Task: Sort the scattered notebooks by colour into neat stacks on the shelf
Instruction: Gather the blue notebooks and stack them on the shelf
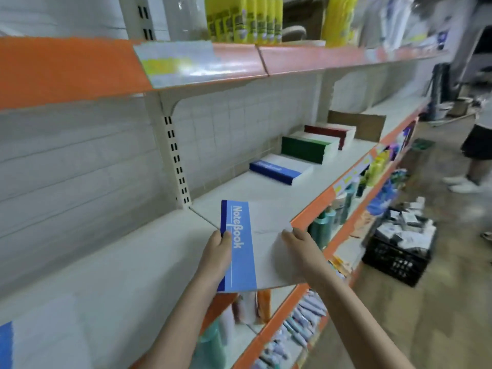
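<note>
Both bare hands hold a white notebook with a blue "NoteBook" band (246, 243) at lower centre, over the white shelf's orange front edge (314, 209): the left hand (217, 253) grips its blue spine side, the right hand (298, 242) its white edge. Toward centre right, three stacks stand on the shelf: blue-spined stack (277, 170), green-spined stack (306, 149), red-spined stack (330, 133).
</note>
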`<state>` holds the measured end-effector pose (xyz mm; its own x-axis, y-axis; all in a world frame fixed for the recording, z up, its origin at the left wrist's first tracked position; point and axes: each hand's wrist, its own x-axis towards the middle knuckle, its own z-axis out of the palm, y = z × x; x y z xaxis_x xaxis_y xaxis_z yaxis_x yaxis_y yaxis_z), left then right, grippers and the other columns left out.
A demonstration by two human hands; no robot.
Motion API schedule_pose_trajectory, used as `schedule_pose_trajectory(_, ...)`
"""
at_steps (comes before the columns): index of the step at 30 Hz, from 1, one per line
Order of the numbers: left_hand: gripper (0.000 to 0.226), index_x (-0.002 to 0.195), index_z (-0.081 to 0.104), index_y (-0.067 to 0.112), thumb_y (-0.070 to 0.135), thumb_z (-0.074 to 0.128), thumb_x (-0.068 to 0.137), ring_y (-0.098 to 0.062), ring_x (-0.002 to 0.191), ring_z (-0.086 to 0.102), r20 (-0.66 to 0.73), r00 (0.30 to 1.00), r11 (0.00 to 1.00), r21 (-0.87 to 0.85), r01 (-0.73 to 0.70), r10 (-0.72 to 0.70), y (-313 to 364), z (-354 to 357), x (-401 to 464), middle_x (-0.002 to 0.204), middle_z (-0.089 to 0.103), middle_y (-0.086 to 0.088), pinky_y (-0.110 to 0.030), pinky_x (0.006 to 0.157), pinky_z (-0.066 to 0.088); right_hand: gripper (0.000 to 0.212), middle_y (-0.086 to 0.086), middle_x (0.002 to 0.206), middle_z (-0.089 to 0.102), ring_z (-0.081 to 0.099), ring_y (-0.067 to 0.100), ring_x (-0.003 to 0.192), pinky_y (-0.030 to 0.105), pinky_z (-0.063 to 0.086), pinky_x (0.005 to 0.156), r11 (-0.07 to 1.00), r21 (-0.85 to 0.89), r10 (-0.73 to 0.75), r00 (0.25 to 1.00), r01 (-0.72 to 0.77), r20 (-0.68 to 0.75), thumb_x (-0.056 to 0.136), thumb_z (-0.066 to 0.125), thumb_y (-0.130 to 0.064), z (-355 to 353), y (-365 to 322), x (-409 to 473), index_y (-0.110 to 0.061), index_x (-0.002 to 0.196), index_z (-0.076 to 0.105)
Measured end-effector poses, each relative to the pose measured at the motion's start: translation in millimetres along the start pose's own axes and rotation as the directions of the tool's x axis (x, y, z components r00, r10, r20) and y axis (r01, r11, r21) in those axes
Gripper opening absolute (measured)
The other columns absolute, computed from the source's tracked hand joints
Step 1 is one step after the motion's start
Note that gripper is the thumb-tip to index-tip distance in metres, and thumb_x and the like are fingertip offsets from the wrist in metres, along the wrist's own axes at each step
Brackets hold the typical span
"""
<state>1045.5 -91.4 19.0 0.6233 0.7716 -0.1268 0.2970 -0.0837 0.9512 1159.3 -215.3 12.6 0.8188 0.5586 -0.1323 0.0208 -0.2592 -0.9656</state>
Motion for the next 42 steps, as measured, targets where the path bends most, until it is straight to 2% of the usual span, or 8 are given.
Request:
schedule_pose_trajectory(6,0.033,0.111,0.053,0.009,0.034,0.035,0.102,-0.028,0.098,0.064,0.15,0.989,1.0,-0.006,0.006,-0.005,18,102,18,0.108,0.065,-0.012,-0.045,0.091,0.051,0.014,0.011,0.082,0.042,0.042,0.019,0.079,0.03,0.031,0.069,0.997,-0.072,0.015,0.991,-0.025,-0.131,0.095,0.039,-0.019,-91,35,32,-0.011,0.085,0.045)
schedule_pose_trajectory(11,0.027,0.113,0.055,0.015,0.03,0.036,0.102,-0.023,0.095,0.064,0.252,0.968,0.999,-0.033,-0.007,0.015,29,171,27,0.109,0.066,-0.007,-0.041,0.088,0.052,0.024,0.0,0.075,0.043,0.043,0.018,0.072,0.022,0.037,0.048,0.996,-0.024,0.077,0.977,-0.083,-0.2,0.097,0.038,-0.021,-153,56,43,-0.019,0.074,0.044)
schedule_pose_trajectory(15,0.029,0.117,0.053,0.017,0.035,0.035,0.101,-0.02,0.095,0.065,0.319,0.948,1.0,0.021,-0.01,0.003,34,206,33,0.109,0.065,-0.004,-0.045,0.089,0.053,0.019,0.003,0.081,0.048,0.046,0.019,0.081,0.027,0.035,0.069,0.997,-0.023,0.065,0.97,-0.073,-0.233,0.097,0.036,-0.017,-183,64,50,-0.011,0.088,0.052)
schedule_pose_trajectory(21,0.031,0.125,0.051,0.02,0.032,0.035,0.102,-0.02,0.099,0.065,0.377,0.925,0.998,0.025,-0.062,0.048,48,249,50,0.115,0.065,-0.004,-0.04,0.083,0.055,0.027,0.006,0.092,0.054,0.049,0.02,0.087,0.027,0.036,0.072,0.994,-0.021,0.095,0.95,-0.106,-0.297,0.099,0.035,-0.019,-217,72,68,-0.003,0.105,0.056)
schedule_pose_trajectory(26,0.034,0.119,0.053,0.018,0.039,0.034,0.102,-0.024,0.095,0.067,0.419,0.908,0.999,0.042,-0.033,0.013,59,280,80,0.108,0.067,-0.006,-0.048,0.086,0.055,0.021,-0.004,0.079,0.046,0.045,0.019,0.086,0.026,0.034,0.069,0.992,0.017,0.122,0.942,-0.123,-0.314,0.099,0.035,-0.021,-240,75,103,-0.018,0.083,0.048)
schedule_pose_trajectory(33,0.033,0.118,0.054,0.011,0.029,0.031,0.103,-0.027,0.094,0.064,0.359,0.931,0.998,-0.021,-0.064,0.068,93,320,141,0.108,0.066,-0.01,-0.04,0.083,0.051,0.02,0.004,0.088,0.047,0.046,0.022,0.088,0.022,0.036,0.051,0.993,0.005,0.112,0.942,-0.116,-0.316,0.099,0.035,-0.024,-269,53,169,-0.015,0.086,0.047)
schedule_pose_trajectory(37,0.039,0.111,0.055,0.002,0.033,0.032,0.103,-0.033,0.094,0.064,0.301,0.953,0.998,-0.061,-0.016,0.034,107,322,172,0.104,0.066,-0.017,-0.034,0.074,0.049,0.031,0.023,0.109,0.056,0.054,0.037,0.103,0.034,0.043,0.074,0.996,-0.067,0.042,0.958,-0.063,-0.285,0.098,0.037,-0.022,-272,35,206,0.004,0.109,0.052)
schedule_pose_trajectory(42,0.031,0.097,0.052,0.013,0.036,0.033,0.102,-0.02,0.079,0.06,0.164,0.986,0.998,-0.056,-0.019,0.028,115,307,205,0.089,0.062,-0.005,-0.029,0.064,0.045,0.015,0.009,0.08,0.038,0.038,0.019,0.076,0.031,0.028,0.069,0.997,-0.074,-0.008,0.982,-0.007,-0.19,0.095,0.041,-0.021,-258,19,250,-0.011,0.083,0.043)
